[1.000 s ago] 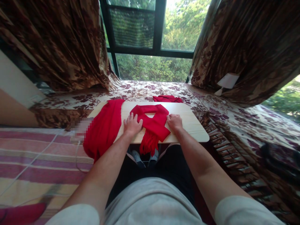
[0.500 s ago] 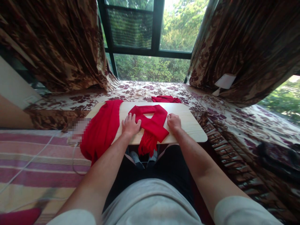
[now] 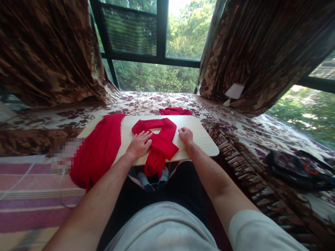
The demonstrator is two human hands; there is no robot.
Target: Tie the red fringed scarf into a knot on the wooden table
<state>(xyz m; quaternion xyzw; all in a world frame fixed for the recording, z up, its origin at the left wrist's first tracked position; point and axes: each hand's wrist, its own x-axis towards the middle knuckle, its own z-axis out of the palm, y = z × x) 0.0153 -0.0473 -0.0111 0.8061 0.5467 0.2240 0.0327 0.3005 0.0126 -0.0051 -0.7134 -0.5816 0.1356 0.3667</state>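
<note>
A red fringed scarf (image 3: pixel 167 132) lies folded into a loop on the light wooden table (image 3: pixel 201 139), its fringe hanging over the front edge. My left hand (image 3: pixel 140 143) rests with fingers spread on the loop's left side and the tabletop beside it. To the right of the scarf, my right hand (image 3: pixel 185 135) sits on the table in a loose fist, apart from the cloth. Whether anything is inside that fist is hidden.
A larger red cloth (image 3: pixel 102 146) drapes over the table's left end. More red fabric (image 3: pixel 176 111) lies behind the table on the floral window seat (image 3: pixel 146 101). A small white lamp (image 3: pixel 234 91) and a black bag (image 3: pixel 290 170) are at right; a striped bed (image 3: pixel 28 195) is at left.
The view has turned slightly right, so everything sits further left in the picture. Both hands and the scarf keep nearly the same places on the table.
</note>
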